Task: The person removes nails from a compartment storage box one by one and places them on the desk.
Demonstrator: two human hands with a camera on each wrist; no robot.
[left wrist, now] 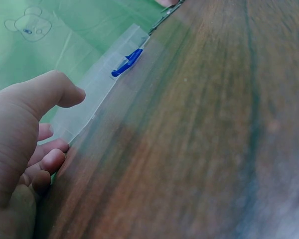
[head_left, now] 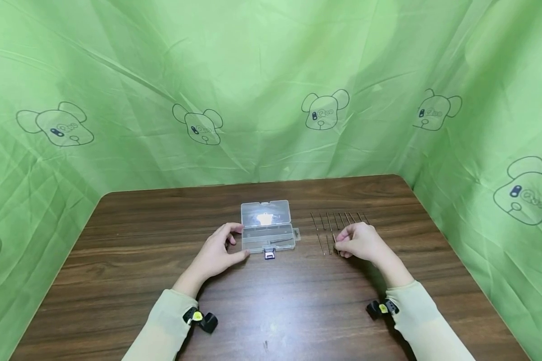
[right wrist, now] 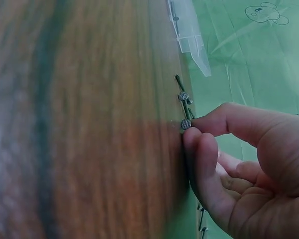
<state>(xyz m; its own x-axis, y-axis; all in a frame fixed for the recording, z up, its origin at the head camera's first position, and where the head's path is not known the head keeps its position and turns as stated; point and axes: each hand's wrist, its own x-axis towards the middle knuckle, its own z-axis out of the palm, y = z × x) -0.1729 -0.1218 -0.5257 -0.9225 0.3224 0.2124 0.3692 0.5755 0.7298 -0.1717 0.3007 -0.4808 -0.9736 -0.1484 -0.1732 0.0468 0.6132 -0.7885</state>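
A clear plastic box (head_left: 268, 233) lies with its lid raised, and a thin nail (head_left: 281, 240) rests in its front part. At the box's left end is my left hand (head_left: 217, 253), thumb by the front corner and forefinger by the side, fingers loosely bent. My right hand (head_left: 361, 241) pinches a nail (right wrist: 186, 124) between thumb and fingertips, low over the table; its flat head shows in the right wrist view. Left of that hand lie two nails (head_left: 320, 244) of the front row. Behind it runs a back row of several nails (head_left: 329, 221), partly hidden by the hand.
A blue latch (left wrist: 127, 63) juts from the box's front, and a hanging tab (head_left: 296, 234) from its right side. Everything sits on a dark wood-grain table (head_left: 162, 215). Green printed cloth (head_left: 262, 60) hangs behind and at the sides.
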